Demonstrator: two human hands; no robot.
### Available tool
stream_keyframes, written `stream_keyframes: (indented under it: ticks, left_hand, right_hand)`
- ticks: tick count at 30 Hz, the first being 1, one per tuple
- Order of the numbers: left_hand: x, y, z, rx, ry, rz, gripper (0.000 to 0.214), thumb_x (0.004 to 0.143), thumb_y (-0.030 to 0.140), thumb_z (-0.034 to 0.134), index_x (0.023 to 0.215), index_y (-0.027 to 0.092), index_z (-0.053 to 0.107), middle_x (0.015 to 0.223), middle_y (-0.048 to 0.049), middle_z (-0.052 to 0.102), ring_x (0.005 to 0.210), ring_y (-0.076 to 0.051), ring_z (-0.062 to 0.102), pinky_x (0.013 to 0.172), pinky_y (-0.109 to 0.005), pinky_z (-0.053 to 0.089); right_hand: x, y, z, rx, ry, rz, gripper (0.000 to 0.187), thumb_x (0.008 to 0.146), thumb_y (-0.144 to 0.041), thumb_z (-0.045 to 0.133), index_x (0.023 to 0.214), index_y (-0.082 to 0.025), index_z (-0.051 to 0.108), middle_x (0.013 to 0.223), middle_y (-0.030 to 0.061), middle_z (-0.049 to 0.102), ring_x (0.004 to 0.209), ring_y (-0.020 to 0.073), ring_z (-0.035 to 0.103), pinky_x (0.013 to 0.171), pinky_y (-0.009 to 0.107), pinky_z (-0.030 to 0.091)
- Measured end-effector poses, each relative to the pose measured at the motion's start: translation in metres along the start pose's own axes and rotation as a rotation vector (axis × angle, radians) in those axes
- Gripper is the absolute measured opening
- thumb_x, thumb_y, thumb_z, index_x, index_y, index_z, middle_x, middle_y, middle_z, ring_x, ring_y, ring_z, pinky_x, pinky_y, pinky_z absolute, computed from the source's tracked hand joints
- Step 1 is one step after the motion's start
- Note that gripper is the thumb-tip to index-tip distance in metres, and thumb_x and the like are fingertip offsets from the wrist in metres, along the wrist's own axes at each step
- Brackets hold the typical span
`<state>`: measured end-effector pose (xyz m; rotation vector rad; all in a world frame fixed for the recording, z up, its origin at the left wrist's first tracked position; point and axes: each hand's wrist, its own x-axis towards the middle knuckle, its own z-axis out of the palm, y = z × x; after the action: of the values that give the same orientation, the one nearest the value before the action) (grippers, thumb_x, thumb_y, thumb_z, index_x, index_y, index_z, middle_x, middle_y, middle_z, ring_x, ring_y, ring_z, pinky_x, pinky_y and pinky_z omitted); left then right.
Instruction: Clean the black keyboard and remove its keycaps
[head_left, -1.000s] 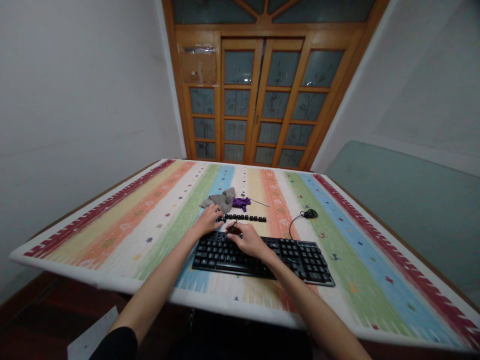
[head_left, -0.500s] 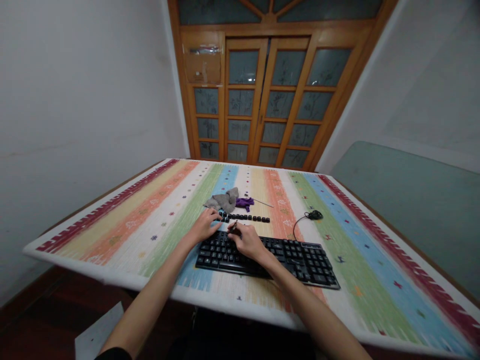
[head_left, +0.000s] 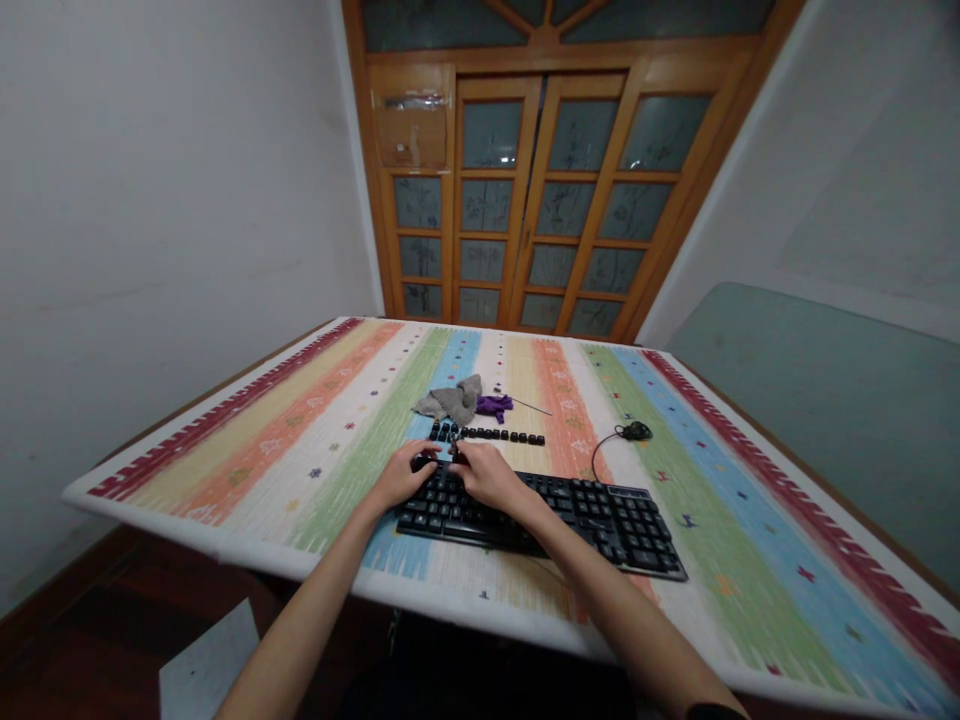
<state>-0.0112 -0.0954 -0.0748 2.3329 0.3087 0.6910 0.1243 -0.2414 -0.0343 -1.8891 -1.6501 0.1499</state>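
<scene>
Head view: the keyboard (head_left: 592, 515) lies close to the near edge of the counter (head_left: 255, 470), its long axis running roughly along that edge; the right forearm (head_left: 592, 576) crosses over it; the left hand (head_left: 403, 474) is at its far left corner, fingers bent down onto it, though whether they pinch anything I cannot tell; the right hand (head_left: 489, 474) is over the left part, thumb and fingers closed on a dark piece (head_left: 454, 449) that stands about upright by the keyboard's far edge; the left fingers are just to the left of that piece, so the right hand is the nearer.

Just past the far edge, the loose keys (head_left: 504, 435) lie in a row roughly parallel to the keyboard, a few grouped at the row's left end beyond the dark piece; the cable (head_left: 637, 431) is coiled nearer the counter's right edge; behind the row are the grey cloth (head_left: 451, 402), the purple cloth (head_left: 493, 407) beside it and a thin rod (head_left: 534, 406).

Hidden or unclear: the part of the keyboard under the right hand and forearm; the piece's lower tip, lost against black; its exact kind; any lettering on the loose keys, too small to read.
</scene>
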Motion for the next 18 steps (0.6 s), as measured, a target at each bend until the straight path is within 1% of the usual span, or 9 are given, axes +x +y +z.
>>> stream_keyframes:
  ticks: [4, 6, 9, 12, 16, 18]
  left_hand:
    - [-0.001, 0.000, -0.001, -0.016, 0.003, -0.018, 0.025, 0.079, 0.017, 0.060, 0.103, 0.021, 0.066, 0.093, -0.0034, 0.069, 0.092, -0.020, 0.062, 0.089, -0.035, 0.047]
    - [-0.001, -0.001, 0.000, -0.009, 0.000, -0.018, 0.024, 0.079, 0.017, 0.060, 0.101, 0.020, 0.067, 0.093, -0.0036, 0.069, 0.092, -0.020, 0.062, 0.088, -0.035, 0.047]
    - [0.000, -0.001, 0.000, 0.002, -0.005, -0.016, 0.023, 0.079, 0.018, 0.060, 0.101, 0.020, 0.067, 0.092, -0.0036, 0.069, 0.092, -0.020, 0.062, 0.088, -0.036, 0.047]
    - [0.002, 0.000, -0.002, 0.009, -0.012, -0.011, 0.021, 0.079, 0.019, 0.060, 0.099, 0.020, 0.067, 0.092, -0.0037, 0.069, 0.092, -0.020, 0.062, 0.088, -0.035, 0.046]
    - [0.005, 0.008, -0.007, 0.023, -0.030, 0.025, 0.017, 0.081, 0.026, 0.062, 0.096, 0.019, 0.067, 0.094, -0.0042, 0.069, 0.094, -0.021, 0.061, 0.089, -0.035, 0.046]
    - [0.007, 0.014, -0.008, 0.033, -0.070, 0.060, 0.017, 0.082, 0.030, 0.063, 0.095, 0.019, 0.067, 0.095, -0.0040, 0.069, 0.094, -0.021, 0.061, 0.089, -0.035, 0.046]
  right_hand:
    - [0.012, 0.007, -0.004, 0.043, -0.003, 0.062, 0.009, 0.080, -0.011, 0.064, 0.087, -0.017, 0.063, 0.086, 0.0102, 0.071, 0.081, 0.0236, 0.065, 0.070, 0.029, 0.044]
    - [0.015, 0.013, -0.005, 0.129, -0.010, 0.091, 0.011, 0.080, -0.008, 0.062, 0.085, -0.017, 0.062, 0.079, 0.0075, 0.070, 0.076, 0.0213, 0.065, 0.068, 0.028, 0.046]
    - [0.016, 0.021, -0.003, 0.316, -0.038, 0.169, 0.014, 0.082, -0.005, 0.054, 0.081, -0.017, 0.060, 0.067, 0.0024, 0.068, 0.064, 0.0170, 0.065, 0.063, 0.025, 0.049]
    - [0.015, 0.028, -0.001, 0.443, -0.067, 0.226, 0.014, 0.084, -0.005, 0.051, 0.080, -0.018, 0.057, 0.066, 0.0011, 0.068, 0.061, 0.0157, 0.066, 0.062, 0.025, 0.051]
    - [0.015, 0.034, -0.003, 0.513, -0.049, 0.221, 0.012, 0.085, -0.007, 0.050, 0.084, -0.018, 0.055, 0.070, 0.0017, 0.069, 0.065, 0.0158, 0.068, 0.064, 0.026, 0.053]
    - [0.014, 0.035, -0.007, 0.541, -0.033, 0.195, 0.011, 0.086, -0.008, 0.049, 0.087, -0.018, 0.054, 0.073, 0.0021, 0.068, 0.067, 0.0156, 0.068, 0.065, 0.026, 0.054]
